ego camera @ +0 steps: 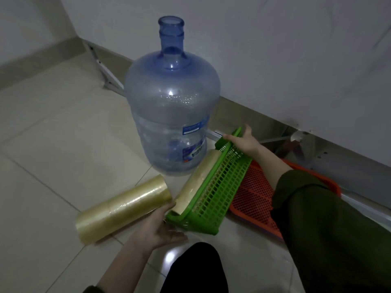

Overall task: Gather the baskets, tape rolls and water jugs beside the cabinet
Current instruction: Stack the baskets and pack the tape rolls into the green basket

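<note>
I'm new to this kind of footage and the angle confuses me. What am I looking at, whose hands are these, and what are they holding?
There is no machine here. The single picture comes from a camera worn on a person's head, looking down at their own two bare hands and a pale tiled floor.

On the floor stands a large, clear blue plastic water jug, upright and uncapped, beside a white cabinet. Near it lies a long stack of clear yellowish tape rolls.

The right hand grips the far rim of a green plastic lattice basket, which is tipped on its side; a second tape stack lies against it. The left hand is open at the basket's near end, touching it. A flat orange plastic lattice basket lies behind, partly under the sleeve.
</note>
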